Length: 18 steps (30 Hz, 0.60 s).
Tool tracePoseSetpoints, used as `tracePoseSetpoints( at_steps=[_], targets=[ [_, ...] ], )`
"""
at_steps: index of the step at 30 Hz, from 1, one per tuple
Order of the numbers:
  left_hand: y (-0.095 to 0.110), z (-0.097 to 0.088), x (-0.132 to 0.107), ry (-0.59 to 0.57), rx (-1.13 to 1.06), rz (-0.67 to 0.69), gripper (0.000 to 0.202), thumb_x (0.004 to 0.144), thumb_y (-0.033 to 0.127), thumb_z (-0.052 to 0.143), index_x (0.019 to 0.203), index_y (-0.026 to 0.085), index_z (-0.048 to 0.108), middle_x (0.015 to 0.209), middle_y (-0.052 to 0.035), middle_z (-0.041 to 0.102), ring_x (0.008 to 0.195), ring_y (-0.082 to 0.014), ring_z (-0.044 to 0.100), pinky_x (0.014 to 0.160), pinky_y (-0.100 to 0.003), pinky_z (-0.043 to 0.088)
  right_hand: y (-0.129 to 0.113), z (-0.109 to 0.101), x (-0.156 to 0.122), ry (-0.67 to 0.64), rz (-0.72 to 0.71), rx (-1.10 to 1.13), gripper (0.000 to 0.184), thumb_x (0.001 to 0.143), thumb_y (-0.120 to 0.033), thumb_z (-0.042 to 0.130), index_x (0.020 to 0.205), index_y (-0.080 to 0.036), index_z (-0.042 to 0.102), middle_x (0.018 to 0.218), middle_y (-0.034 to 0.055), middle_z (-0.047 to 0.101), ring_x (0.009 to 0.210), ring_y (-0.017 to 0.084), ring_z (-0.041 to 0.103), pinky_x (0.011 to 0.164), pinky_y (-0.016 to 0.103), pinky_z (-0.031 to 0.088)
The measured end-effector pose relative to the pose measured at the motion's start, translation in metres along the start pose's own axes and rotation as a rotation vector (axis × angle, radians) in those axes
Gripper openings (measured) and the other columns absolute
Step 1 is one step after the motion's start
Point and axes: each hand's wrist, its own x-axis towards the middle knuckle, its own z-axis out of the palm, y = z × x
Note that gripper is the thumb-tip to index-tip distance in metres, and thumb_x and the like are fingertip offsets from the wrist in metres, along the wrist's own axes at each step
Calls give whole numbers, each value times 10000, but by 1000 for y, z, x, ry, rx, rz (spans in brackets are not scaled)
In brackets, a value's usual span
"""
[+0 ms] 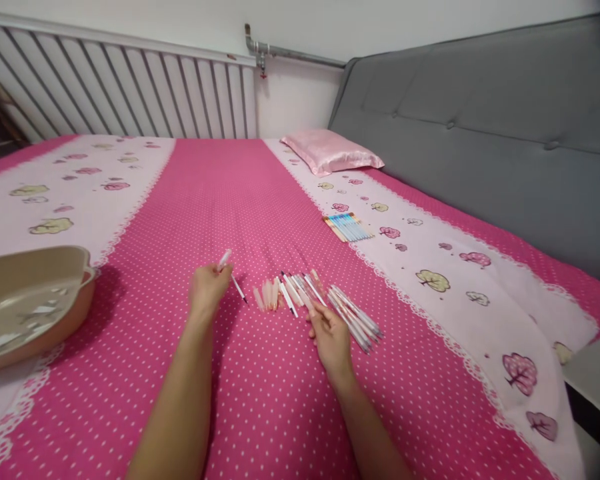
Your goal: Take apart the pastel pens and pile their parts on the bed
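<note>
My left hand is closed around a thin white pen, holding it just above the pink dotted bedsheet. My right hand rests at the near edge of a spread of several loose pens and caps, its fingers curled on a pen from the bunch at the right. Pale pink caps lie between the two hands.
A beige basin sits at the left edge of the bed. A neat row of coloured pens lies farther back on the right, beyond it a pink pillow. A grey padded headboard runs along the right.
</note>
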Motion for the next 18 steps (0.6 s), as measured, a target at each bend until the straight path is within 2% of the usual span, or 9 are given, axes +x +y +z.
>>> tracePoseSetpoints(
  at_steps=[3, 5, 9, 11, 15, 18],
  targets=[
    [0, 11, -2, -97, 128, 47, 381, 718, 486, 555, 479, 207, 455, 415, 2, 400, 399, -140, 383, 441, -257, 250, -9, 16, 4, 105, -127, -197, 433, 829, -467, 501, 1123, -175, 628, 718, 39, 647, 559, 151, 531, 532, 267, 400],
    [2, 17, -5, -113, 180, 78, 424, 691, 529, 572, 450, 212, 425, 414, -10, 408, 419, -154, 411, 459, -260, 253, -12, 25, 6, 156, -230, -324, 392, 844, -443, 486, 1106, -192, 637, 798, 65, 676, 596, 167, 551, 580, 289, 408],
    [9, 19, -11, -99, 300, 188, 404, 694, 582, 546, 567, 207, 464, 499, -26, 496, 479, -177, 474, 481, -255, 269, -9, 27, 2, 137, -386, -444, 359, 851, -429, 497, 1090, -207, 647, 932, 92, 688, 620, 168, 564, 614, 296, 405],
    [14, 17, -15, -142, 342, 305, 385, 734, 582, 504, 658, 206, 479, 552, -26, 522, 500, -183, 482, 491, -260, 273, -7, 19, -2, 188, -395, -485, 354, 862, -421, 486, 1061, -181, 652, 865, 92, 682, 594, 165, 550, 598, 291, 405],
    [23, 19, -23, -345, 249, 587, 392, 834, 560, 383, 677, 206, 448, 620, -20, 516, 537, -170, 468, 533, -269, 294, -4, -10, -7, 383, -465, -552, 308, 877, -348, 466, 1016, -136, 642, 844, 94, 659, 617, 160, 554, 612, 283, 433],
    [29, 29, -29, -367, 174, 754, 413, 916, 462, 239, 657, 203, 429, 672, -28, 496, 609, -166, 460, 596, -279, 323, 0, -37, -6, 542, -527, -655, 259, 855, -294, 489, 989, -128, 636, 913, 113, 654, 766, 194, 575, 685, 300, 446]
  ],
)
